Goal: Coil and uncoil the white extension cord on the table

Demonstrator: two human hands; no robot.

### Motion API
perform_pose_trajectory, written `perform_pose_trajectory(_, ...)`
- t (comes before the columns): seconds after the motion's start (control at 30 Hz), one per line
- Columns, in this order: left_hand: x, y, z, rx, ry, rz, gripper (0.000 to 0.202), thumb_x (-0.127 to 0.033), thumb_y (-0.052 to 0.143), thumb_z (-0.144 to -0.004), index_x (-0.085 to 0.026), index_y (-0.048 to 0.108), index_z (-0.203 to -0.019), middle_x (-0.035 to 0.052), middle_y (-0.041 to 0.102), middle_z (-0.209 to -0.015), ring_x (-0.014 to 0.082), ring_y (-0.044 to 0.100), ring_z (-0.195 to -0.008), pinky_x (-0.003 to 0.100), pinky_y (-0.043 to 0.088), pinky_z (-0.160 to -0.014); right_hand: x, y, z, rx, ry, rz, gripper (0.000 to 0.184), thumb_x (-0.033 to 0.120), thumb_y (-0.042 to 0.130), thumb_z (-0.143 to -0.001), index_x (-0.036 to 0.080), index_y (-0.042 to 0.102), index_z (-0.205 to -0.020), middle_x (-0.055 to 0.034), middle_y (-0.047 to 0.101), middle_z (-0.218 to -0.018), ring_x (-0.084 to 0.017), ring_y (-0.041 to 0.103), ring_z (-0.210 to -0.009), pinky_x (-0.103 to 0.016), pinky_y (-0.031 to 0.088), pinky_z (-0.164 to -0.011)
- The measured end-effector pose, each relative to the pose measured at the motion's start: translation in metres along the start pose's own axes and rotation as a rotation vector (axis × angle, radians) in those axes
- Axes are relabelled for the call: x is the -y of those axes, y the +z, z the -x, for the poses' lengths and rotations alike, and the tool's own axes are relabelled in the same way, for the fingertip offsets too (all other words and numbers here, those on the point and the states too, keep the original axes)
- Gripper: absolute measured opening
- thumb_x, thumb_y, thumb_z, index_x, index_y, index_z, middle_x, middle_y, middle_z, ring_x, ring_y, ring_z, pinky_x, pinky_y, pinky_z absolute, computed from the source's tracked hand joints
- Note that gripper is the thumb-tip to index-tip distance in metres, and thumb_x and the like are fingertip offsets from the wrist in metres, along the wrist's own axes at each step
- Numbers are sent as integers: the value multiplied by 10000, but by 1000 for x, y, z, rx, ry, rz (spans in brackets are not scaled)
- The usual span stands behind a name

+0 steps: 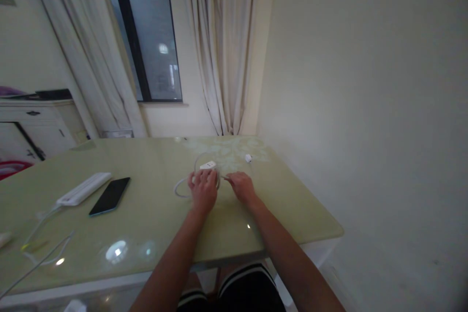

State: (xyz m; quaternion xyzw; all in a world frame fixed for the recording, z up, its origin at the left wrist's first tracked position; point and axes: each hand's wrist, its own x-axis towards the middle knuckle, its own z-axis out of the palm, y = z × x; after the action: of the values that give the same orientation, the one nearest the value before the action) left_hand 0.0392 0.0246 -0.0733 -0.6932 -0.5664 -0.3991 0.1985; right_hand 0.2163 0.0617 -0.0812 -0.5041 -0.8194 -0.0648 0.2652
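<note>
Near the middle of the table, my left hand [204, 189] lies over a small white power strip [208, 165], its fingers curled down onto it. A white cable [178, 191] loops out to the left from under this hand and arcs up behind it. Close by on the right, my right hand [241, 185] is closed in a pinch. A thin, short thing [225, 178] sticks out from its fingertips toward the power strip; it is too small to name. Much of the power strip is hidden under my left hand.
A small white cube-shaped plug [248, 158] sits beyond my right hand. To the left lie a black phone [110, 196] and a long white power strip [85, 188] with its cable. A wall borders the table [292, 204] on the right; curtains hang behind.
</note>
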Motion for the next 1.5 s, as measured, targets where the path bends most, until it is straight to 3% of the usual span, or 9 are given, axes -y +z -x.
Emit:
perform_pose_trajectory(0.1, 4, -7, -11, 172, 225, 16, 203, -216, 481, -972, -242, 682, -970, 109, 707, -1011, 271, 588, -1046, 423, 323, -1013, 1, 1, 1, 49, -62, -10, 232, 271, 525, -1031, 200, 745, -1025, -99, 747, -958, -194, 669, -930, -264, 453, -857)
perform_pose_trajectory(0.27, 31, -38, -46, 112, -26, -126, 281, -210, 376, -1003, -193, 648, -936, 125, 696, -931, 275, 617, -955, 420, 367, -904, -14, -15, -8, -102, 36, -98, 289, 358, 485, -1051, 234, 727, -1149, -86, 750, -1088, -196, 682, -1000, -280, 476, -903)
perform_pose_trajectory(0.43, 24, -60, -69, 402, 234, -131, 310, -313, 365, -1039, -187, 639, -973, 119, 719, -932, 250, 667, -905, 355, 415, -811, 17, -22, -27, -37, -52, -167, 329, 377, 422, -1069, 265, 693, -1219, -69, 749, -1062, -197, 681, -955, -263, 466, -809)
perform_pose_trajectory(0.6, 36, -74, -91, 295, -7, -227, 431, -334, 256, -1066, -189, 636, -926, 120, 734, -929, 251, 695, -893, 342, 430, -763, 19, -23, -33, -29, -41, -364, 253, 358, 517, -1032, 193, 705, -996, -55, 702, -894, -168, 616, -845, -250, 432, -790)
perform_pose_trajectory(0.83, 5, -75, -105, 521, 97, -161, 434, -382, 259, -1065, -198, 651, -1028, 118, 754, -987, 249, 717, -917, 335, 458, -771, 43, -30, -37, -117, -131, -796, 244, 351, 524, -1005, 189, 707, -997, -65, 633, -946, -174, 579, -904, -284, 470, -837)
perform_pose_trajectory(0.97, 3, -79, -111, 489, 31, -99, 399, -361, 253, -1067, -231, 629, -1097, 88, 753, -1051, 231, 708, -965, 324, 456, -788, 53, -21, -33, -206, 39, -1201, 344, 490, 581, -940, 198, 720, -1057, -59, 620, -991, -166, 590, -849, -254, 498, -681)
perform_pose_trajectory(1.2, 5, -82, -103, 535, 418, -153, 341, -355, 361, -1035, -219, 652, -1149, 104, 730, -1033, 270, 675, -1002, 412, 419, -911, 62, -4, -21, -197, 271, -1763, 417, 502, 716, -830, 225, 698, -1143, -57, 702, -1106, -188, 654, -948, -310, 542, -828)
perform_pose_trajectory(1.33, 41, -88, -116, 509, 222, -202, 424, -417, 328, -1039, -228, 690, -1151, 112, 716, -1114, 290, 654, -1087, 443, 421, -946, 36, -21, -15, -228, 400, -2066, 390, 505, 620, -861, 256, 676, -1157, -59, 668, -1304, -218, 587, -1264, -388, 499, -1025)
perform_pose_trajectory(1.5, 56, -91, -109, 637, 90, -154, 478, -510, 331, -1031, -352, 563, -1417, 90, 667, -1236, 282, 659, -1111, 376, 485, -877, 35, -21, -15, -30, 557, -2065, 530, 672, 612, -855, 238, 622, -1160, -102, 721, -1174, -232, 690, -1088, -397, 546, -889)
